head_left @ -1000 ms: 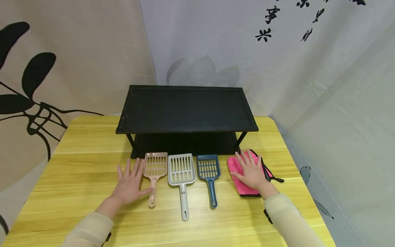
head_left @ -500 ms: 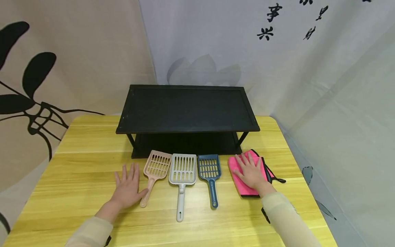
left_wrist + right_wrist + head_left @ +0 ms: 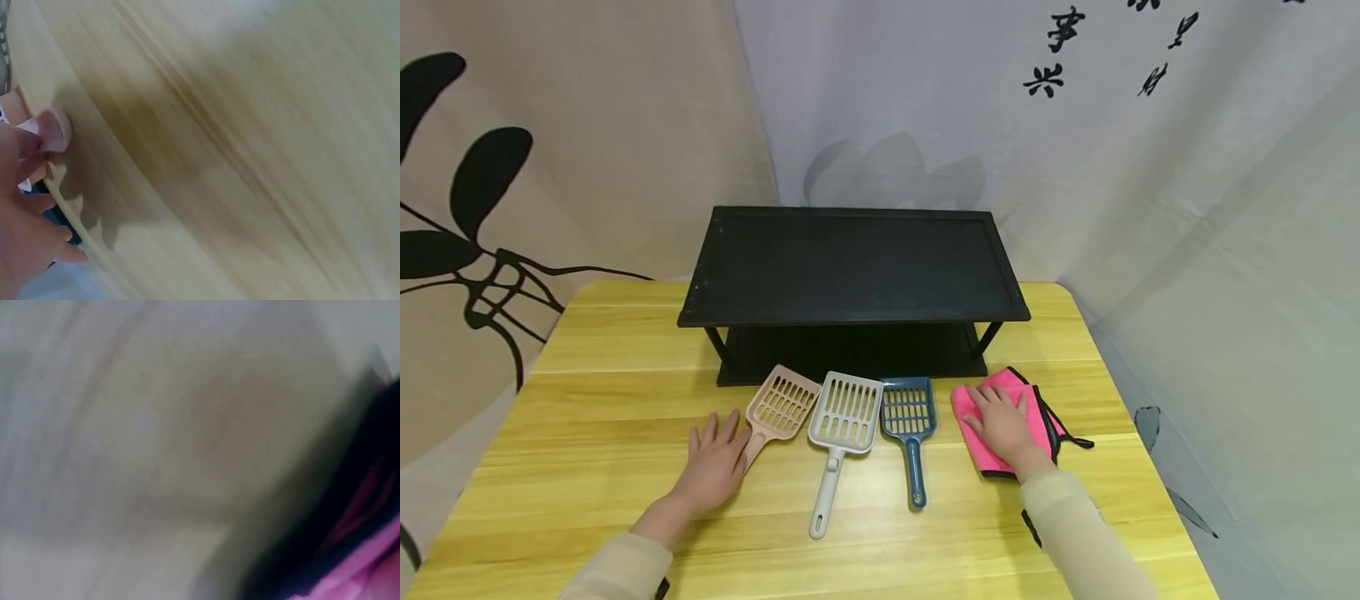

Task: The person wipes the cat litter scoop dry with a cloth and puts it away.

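Grain streaks the yellow worktop (image 3: 617, 404); the shelf (image 3: 853, 267) is black, the scoops (image 3: 832, 467) pale pink, grey and blue, the cloth (image 3: 982, 444) pink, black-edged.

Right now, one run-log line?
left grip: touching handle of beige scoop | right grip: resting on pink cloth item | grey scoop, blue scoop: on table between grips | black rack: behind scoops

Black rack (image 3: 853, 267) by the far edge of the counter (image 3: 625, 358)

Two-tiered, it stands about midway along that edge. Behind hangs pale cloth (image 3: 880, 92), printed with dark leaves (image 3: 492, 179) beyond the far left corner and black writing (image 3: 1045, 81) above the far right.
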Action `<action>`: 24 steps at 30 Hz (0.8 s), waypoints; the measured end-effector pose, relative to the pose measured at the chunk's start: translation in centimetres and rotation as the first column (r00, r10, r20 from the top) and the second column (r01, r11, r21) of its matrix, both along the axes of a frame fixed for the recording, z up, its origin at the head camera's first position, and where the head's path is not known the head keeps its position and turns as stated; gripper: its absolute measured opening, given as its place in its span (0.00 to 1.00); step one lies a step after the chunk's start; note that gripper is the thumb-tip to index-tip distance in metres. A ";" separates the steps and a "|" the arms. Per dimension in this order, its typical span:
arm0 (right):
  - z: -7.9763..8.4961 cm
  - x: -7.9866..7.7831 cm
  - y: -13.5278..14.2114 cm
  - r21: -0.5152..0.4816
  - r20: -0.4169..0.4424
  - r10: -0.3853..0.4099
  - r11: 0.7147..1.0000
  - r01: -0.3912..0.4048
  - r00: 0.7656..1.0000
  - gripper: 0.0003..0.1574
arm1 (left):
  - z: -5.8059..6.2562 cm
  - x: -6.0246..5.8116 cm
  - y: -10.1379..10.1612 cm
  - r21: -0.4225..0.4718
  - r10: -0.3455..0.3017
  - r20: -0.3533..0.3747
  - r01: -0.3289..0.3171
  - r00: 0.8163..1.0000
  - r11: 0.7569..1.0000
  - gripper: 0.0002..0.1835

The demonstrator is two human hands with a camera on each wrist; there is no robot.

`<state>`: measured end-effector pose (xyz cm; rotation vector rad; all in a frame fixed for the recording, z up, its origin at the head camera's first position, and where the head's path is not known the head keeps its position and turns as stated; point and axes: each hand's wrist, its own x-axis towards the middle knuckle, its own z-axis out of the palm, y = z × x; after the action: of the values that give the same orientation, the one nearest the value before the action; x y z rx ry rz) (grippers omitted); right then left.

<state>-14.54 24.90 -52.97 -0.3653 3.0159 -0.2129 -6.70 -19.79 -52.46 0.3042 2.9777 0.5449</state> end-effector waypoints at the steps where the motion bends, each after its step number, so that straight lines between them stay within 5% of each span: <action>1: -0.1 0.1 -0.2 -0.008 -0.020 -0.007 1.000 0.007 1.000 0.32 | 0.1 0.1 0.0 0.011 0.007 0.002 -0.007 1.000 1.000 0.20; 6: -0.5 0.5 -0.5 -0.034 -0.130 -0.021 0.999 0.017 0.991 0.26 | 0.8 -0.3 -0.3 0.087 0.044 0.039 -0.047 0.998 0.995 0.16; 12: 0.0 0.8 0.2 -0.186 -0.152 -0.046 0.982 0.017 0.987 0.28 | 2.3 -1.0 -1.0 0.184 0.071 0.075 -0.084 0.995 0.979 0.11; 19: 1.8 1.0 1.0 -0.349 -0.202 -0.104 0.937 0.027 0.974 0.23 | 3.2 -1.4 -2.2 0.402 0.075 0.293 -0.194 0.953 0.895 0.15; 24: 3.3 1.3 1.2 -0.441 -0.145 -0.169 0.893 0.089 0.975 0.17 | 3.3 -1.5 -2.5 0.436 0.076 0.296 -0.206 0.952 0.876 0.17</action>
<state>-13.21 26.12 -49.66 -0.2215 3.1498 -0.9211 -8.23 -22.29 -49.19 0.0326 2.5813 1.2145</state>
